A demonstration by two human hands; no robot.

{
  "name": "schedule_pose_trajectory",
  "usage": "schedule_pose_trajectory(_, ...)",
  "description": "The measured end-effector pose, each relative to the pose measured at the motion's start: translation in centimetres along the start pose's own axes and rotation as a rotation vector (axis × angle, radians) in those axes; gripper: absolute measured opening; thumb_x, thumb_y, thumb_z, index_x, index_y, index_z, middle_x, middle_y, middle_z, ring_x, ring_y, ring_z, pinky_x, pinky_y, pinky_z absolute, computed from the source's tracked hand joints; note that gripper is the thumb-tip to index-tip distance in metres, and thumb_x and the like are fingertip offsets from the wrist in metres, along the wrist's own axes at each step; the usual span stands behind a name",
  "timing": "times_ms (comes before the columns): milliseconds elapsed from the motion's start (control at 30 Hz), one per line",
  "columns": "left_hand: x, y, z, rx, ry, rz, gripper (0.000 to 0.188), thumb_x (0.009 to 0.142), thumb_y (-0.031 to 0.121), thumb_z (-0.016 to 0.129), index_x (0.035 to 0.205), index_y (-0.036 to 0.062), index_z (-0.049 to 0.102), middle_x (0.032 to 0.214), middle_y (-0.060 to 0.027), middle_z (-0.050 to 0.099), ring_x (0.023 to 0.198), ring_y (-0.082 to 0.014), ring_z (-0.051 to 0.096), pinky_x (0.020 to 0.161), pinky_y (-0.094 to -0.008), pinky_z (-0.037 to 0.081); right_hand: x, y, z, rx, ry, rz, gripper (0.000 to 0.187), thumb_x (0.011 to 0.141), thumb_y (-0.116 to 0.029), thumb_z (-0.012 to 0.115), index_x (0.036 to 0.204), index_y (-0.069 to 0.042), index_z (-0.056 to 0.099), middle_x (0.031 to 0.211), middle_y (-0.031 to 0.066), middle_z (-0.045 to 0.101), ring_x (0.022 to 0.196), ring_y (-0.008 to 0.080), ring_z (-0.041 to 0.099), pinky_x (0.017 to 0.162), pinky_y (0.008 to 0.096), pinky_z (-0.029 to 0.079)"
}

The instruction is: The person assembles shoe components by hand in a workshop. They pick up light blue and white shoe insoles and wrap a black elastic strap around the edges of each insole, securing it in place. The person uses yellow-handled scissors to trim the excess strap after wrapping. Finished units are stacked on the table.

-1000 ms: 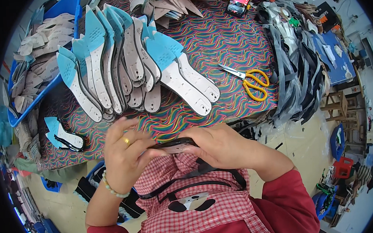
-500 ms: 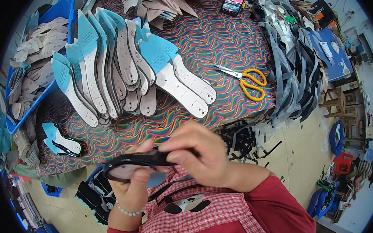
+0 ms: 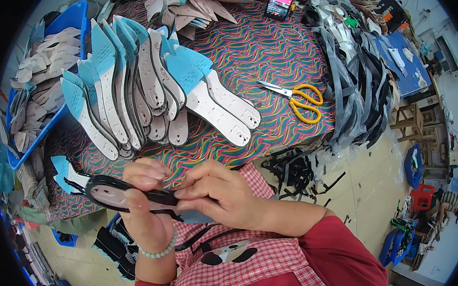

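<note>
My left hand, with a beaded bracelet at the wrist, is wrapped round an insole with a pinkish-grey underside and a black strip along its edge. Its rounded heel end points left, and a bit of light blue shows near my right hand. My right hand pinches the black edging at the insole's right part, thumb against fingers. Both hands are just off the table's near edge, above my checked apron. Close to the heel lies a small blue and white insole piece with black edging.
Many blue and white insoles lie fanned on the patterned table. Yellow-handled scissors rest right of them, near hanging black and grey strips. A blue crate of insole pieces stands left; a phone stands at the back.
The insole and my left hand have moved left, and the insole's heel now sticks out further left, tilted. My right hand has shifted slightly left, still pinching the edging.
</note>
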State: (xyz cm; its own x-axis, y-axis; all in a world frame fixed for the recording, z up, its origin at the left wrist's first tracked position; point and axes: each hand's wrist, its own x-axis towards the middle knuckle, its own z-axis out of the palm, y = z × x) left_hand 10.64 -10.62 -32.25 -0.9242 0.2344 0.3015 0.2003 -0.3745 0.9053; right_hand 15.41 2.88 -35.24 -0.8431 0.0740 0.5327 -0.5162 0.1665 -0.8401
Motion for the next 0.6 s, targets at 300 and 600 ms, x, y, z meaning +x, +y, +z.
schedule_pose_trajectory(300,-0.8,-0.3,-0.3,-0.173,-0.193,-0.007,0.039,0.095,0.045,0.047,0.105,0.0094,0.059,0.089,-0.0108,0.056,0.094,-0.026,0.056,0.088,-0.0442,0.043,1.3,-1.7,-0.9,-0.092,-0.115,-0.073,0.013,0.086,-0.016,0.062,0.09,-0.005,0.058,0.08,0.0075,0.053,0.066,0.0226,0.058,0.054,0.0332,0.047)
schedule_pose_trajectory(600,-2.5,-0.1,-0.8,0.083,0.021,-0.119,0.029,0.099,0.031,0.044,0.096,0.0043,0.052,0.085,-0.0131,0.061,0.097,-0.0285,0.058,0.095,-0.0484,0.044,-1.5,0.3,-0.6,0.133,-0.165,0.301,0.014,0.09,-0.012,0.055,0.098,-0.001,0.058,0.082,0.0111,0.054,0.074,0.0289,0.057,0.067,0.0366,0.046)
